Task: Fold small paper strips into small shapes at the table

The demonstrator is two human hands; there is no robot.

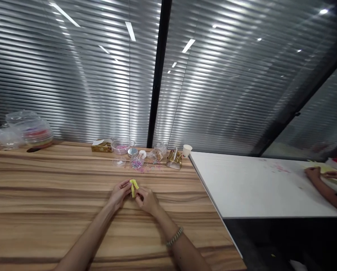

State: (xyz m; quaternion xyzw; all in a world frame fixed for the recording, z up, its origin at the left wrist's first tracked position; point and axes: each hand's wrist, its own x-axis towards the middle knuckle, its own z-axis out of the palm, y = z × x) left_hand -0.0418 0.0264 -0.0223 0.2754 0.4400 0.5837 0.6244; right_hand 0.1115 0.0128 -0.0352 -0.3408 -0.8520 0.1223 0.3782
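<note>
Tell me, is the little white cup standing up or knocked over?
Standing up. The white cup sits on its base, mouth facing up, at the wooden table's far edge.

Ceiling strip lights glare off the blinds (72, 75); corners darken, edges bend, picture slightly soft.

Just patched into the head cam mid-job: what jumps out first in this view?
Both hands, left hand and right hand, pinch a small yellow piece at the middle of the wooden table. Behind them sits a clutter of bead containers; a co-worker's hand rests on the white table, far right.
</note>
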